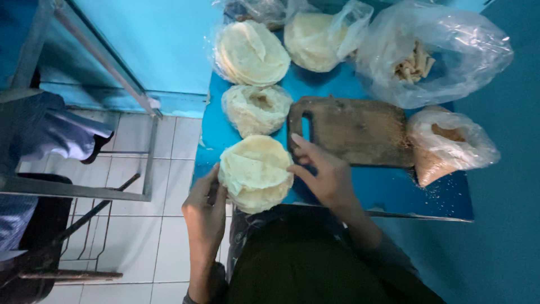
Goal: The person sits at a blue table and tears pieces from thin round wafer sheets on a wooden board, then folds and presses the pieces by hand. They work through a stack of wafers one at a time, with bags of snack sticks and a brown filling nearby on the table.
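Observation:
A stack of thin pale round wrappers (pixel 256 171) lies at the near edge of a blue table (pixel 388 191). My left hand (pixel 205 205) grips the stack's left side, fingers curled on the rim. My right hand (pixel 326 171) holds the stack's right edge, with one finger stretched over the corner of a worn wooden cutting board (pixel 354 129). Beyond it sits a smaller crumpled pile of wrappers (pixel 256 108).
Two more wrapper stacks (pixel 253 53) (pixel 312 40) lie in clear plastic at the back. A clear bag of pale sticks (pixel 433 56) and a bag of brown crumbs (pixel 450 143) sit to the right. A metal frame (pixel 101 62) and tiled floor (pixel 169 225) are on the left.

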